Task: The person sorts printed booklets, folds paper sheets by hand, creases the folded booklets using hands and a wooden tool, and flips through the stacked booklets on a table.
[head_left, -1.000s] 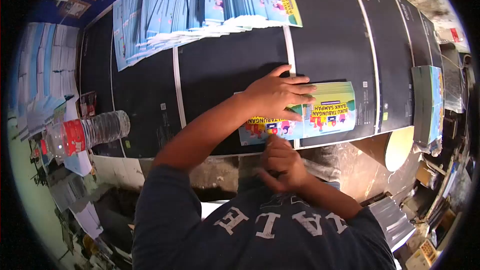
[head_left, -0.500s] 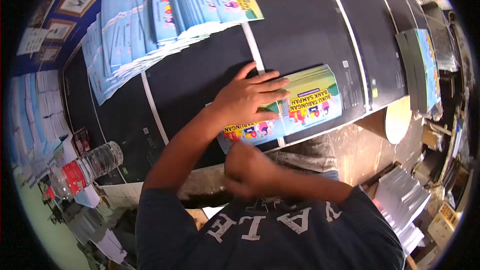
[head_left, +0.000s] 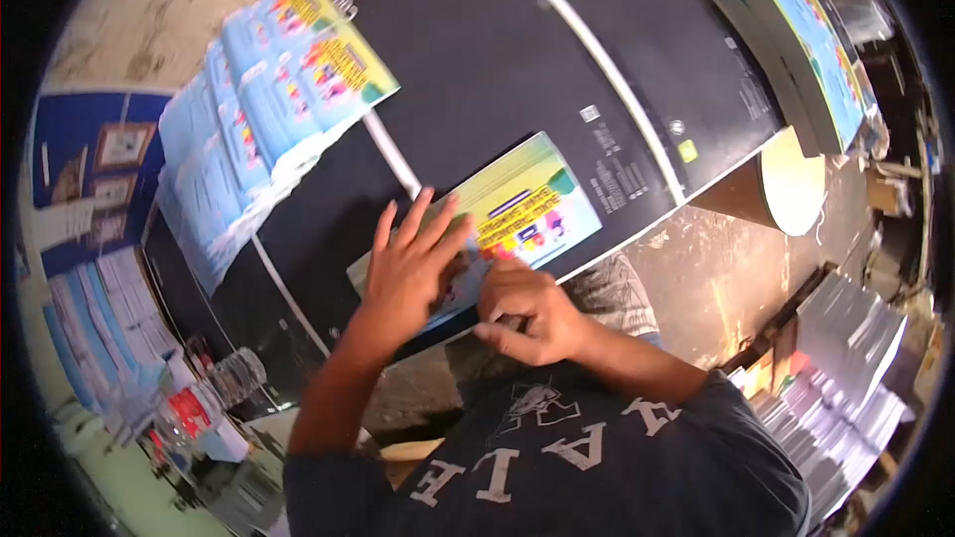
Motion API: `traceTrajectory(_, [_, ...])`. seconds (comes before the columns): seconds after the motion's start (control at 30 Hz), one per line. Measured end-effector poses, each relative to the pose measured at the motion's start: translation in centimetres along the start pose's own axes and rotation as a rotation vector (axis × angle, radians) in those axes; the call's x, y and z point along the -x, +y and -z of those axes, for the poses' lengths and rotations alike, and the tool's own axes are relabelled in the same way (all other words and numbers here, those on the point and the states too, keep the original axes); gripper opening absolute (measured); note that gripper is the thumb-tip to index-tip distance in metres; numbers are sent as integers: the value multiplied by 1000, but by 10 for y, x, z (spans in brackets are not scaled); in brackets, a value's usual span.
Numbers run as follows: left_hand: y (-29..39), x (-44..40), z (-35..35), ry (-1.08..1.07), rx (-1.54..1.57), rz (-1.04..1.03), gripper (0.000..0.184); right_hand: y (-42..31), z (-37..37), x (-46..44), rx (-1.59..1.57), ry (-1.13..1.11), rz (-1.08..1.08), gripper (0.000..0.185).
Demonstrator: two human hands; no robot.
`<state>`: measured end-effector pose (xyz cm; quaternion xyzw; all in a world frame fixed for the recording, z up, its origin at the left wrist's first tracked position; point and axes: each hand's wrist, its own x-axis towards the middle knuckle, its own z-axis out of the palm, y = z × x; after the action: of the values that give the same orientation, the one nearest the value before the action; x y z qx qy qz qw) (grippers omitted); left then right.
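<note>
A booklet (head_left: 542, 209) with a yellow, green and blue cover, printed "Buku Tabungan Bank Sampah", lies near the front edge of the black table surface (head_left: 477, 70). More of the printed cover extends to the left, partly covered by my hands. My left hand (head_left: 410, 264) rests over that left part, palm down and fingers spread. My right hand (head_left: 527, 308) is curled into a fist, its knuckles against the cover's lower edge. Whether anything is inside those curled fingers is hidden.
A fanned pile of similar booklets (head_left: 259, 109) covers the table's far left. At the right end stands a thick booklet stack (head_left: 811, 60). A plastic bottle (head_left: 209, 403) lies at the lower left, and paper stacks (head_left: 846, 358) sit at the lower right.
The view has turned and shifted, so the pile appears further left. My left hand has its fingers pointing more away from me. My right fist has moved up against the booklet's cover.
</note>
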<state>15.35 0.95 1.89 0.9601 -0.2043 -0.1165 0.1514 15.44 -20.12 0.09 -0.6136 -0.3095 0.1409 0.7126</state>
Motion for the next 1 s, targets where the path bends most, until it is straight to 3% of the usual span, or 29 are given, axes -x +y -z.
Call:
traceTrajectory(0.1, [27,-2,-39,103,70,253,44,13,4,4,-131,30,87,21])
traceTrajectory(0.17, [30,0,-76,264,-48,311,40,15,0,6,-44,65,286,24])
traceTrajectory(0.23, [32,-2,-82,257,-80,322,37,19,5,11,-37,69,285,31])
traceTrajectory(0.3, [25,-1,-97,422,-166,239,36,6,20,7,-108,-8,178,34])
traceTrajectory(0.33, [24,1,-99,394,-186,263,35,-7,29,4,-177,22,273,46])
traceTrajectory(0.47, [29,0,-97,387,-150,280,38,-18,83,-4,-187,41,457,47])
traceTrajectory(0.5, [38,-3,-89,316,-152,347,40,34,76,11,-91,102,274,46])
traceTrajectory(0.7, [37,-7,-90,317,-153,371,46,16,86,14,-96,-48,301,44])
traceTrajectory(0.77, [38,0,-87,280,-134,352,48,-14,112,4,-110,33,381,44])
traceTrajectory(0.83, [42,-6,-80,217,-106,425,47,29,116,11,-86,38,299,37])
traceTrajectory(0.9, [37,-3,-82,276,-82,358,46,35,96,8,-138,-53,319,33])
traceTrajectory(1.0, [37,-3,-75,297,164,457,45,32,38,1,-21,-139,282,29])
